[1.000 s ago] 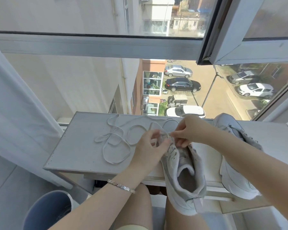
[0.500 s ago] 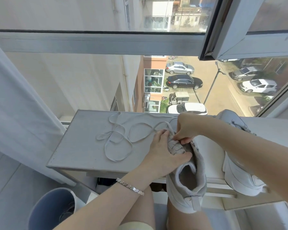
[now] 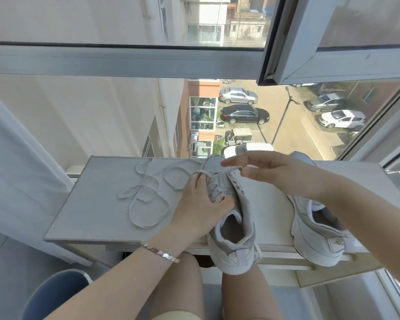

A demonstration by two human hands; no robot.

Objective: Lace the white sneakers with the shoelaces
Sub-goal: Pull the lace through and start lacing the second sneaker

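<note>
A white sneaker [image 3: 237, 248] lies heel toward me at the front edge of a grey table [image 3: 88, 204]. My left hand [image 3: 201, 204] grips its left side by the eyelets. My right hand [image 3: 268, 173] hovers over the toe, index finger stretched out, and holds the end of a white shoelace [image 3: 148, 199] between thumb and fingers. The lace runs across the sneaker's top and trails left in loose loops on the table. A second white sneaker [image 3: 316, 232] lies to the right, partly behind my right forearm.
A window with an open sash [image 3: 333, 54] rises right behind the table, with a street and parked cars far below. A blue bin [image 3: 56, 294] stands on the floor at lower left. A white curtain [image 3: 14, 169] hangs at the left. My knees are under the table's edge.
My right hand has lifted from the eyelets and moved right, drawing the lace end across the sneaker. My left hand has slid onto the sneaker's side. The view has tilted slightly.
</note>
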